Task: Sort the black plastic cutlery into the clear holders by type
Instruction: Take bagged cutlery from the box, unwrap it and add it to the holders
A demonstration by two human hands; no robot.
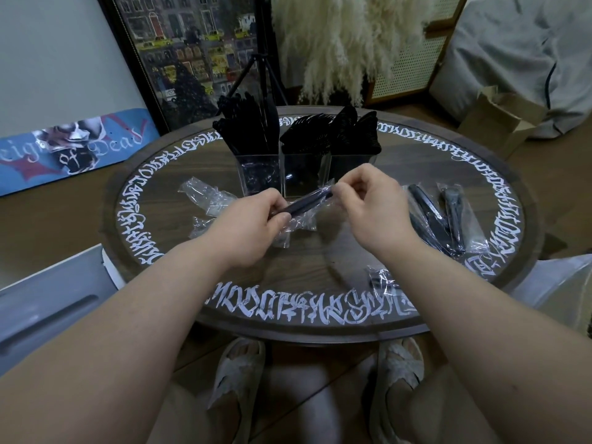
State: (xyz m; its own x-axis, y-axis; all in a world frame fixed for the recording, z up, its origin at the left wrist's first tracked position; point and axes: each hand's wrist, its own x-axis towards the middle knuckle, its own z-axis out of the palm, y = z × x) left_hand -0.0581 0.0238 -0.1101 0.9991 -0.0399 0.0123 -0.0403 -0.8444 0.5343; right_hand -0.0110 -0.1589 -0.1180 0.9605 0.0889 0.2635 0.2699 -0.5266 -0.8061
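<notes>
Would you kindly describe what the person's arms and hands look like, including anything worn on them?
Both forearms are bare, with no sleeves in view. The left hand and right hand show no gloves, rings, watch or bracelets.

Type of the wrapped cutlery piece [309, 203] between the hands [256, 224], indistinguishable.

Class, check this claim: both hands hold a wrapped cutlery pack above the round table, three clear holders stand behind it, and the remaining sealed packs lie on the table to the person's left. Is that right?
Not quite. The head view shows the sealed packs lying to the person's right; on the left lie only empty wrappers. The rest stands: the left hand and right hand hold a wrapped cutlery pack above the round table, with three clear holders behind.
</notes>
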